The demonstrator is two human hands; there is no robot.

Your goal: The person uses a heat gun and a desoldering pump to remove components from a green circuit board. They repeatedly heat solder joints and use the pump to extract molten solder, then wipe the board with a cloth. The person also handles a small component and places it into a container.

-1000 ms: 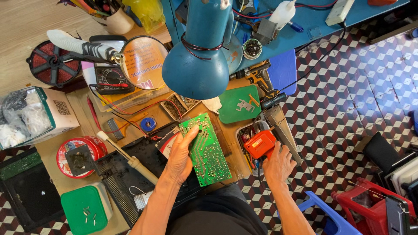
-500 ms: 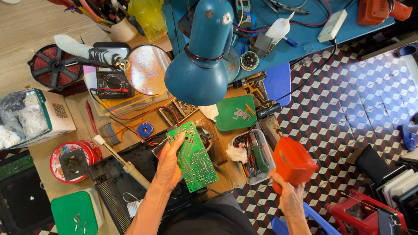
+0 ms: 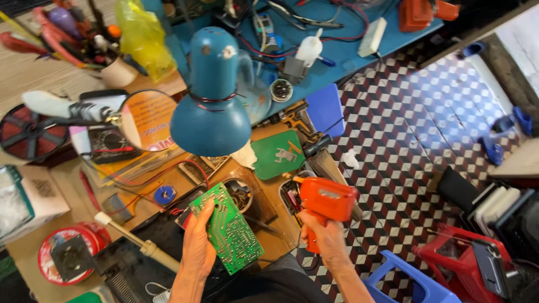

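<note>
My left hand (image 3: 197, 247) grips a green circuit board (image 3: 227, 229) by its left edge, solder side up, above the wooden workbench (image 3: 269, 224). Over the bench's right edge, my right hand (image 3: 324, 238) holds an orange pistol-shaped tool (image 3: 325, 203) by its handle, its body pointing left above a clear tray (image 3: 293, 197) of small parts. A blue desk lamp (image 3: 210, 106) hangs over the bench just beyond the board.
A round magnifier (image 3: 147, 119), a multimeter (image 3: 109, 143), a green lid (image 3: 278, 154), a soldering iron (image 3: 137, 242) and a red round tin (image 3: 67, 257) crowd the bench. A blue table (image 3: 337, 39) with cables lies beyond. Blue stool (image 3: 412, 280) and red case (image 3: 469, 264) stand on the checkered floor.
My right hand picked the orange tool up from beside the tray, swung it out to the right, and has brought it back above the tray. The board stays in my left hand.
</note>
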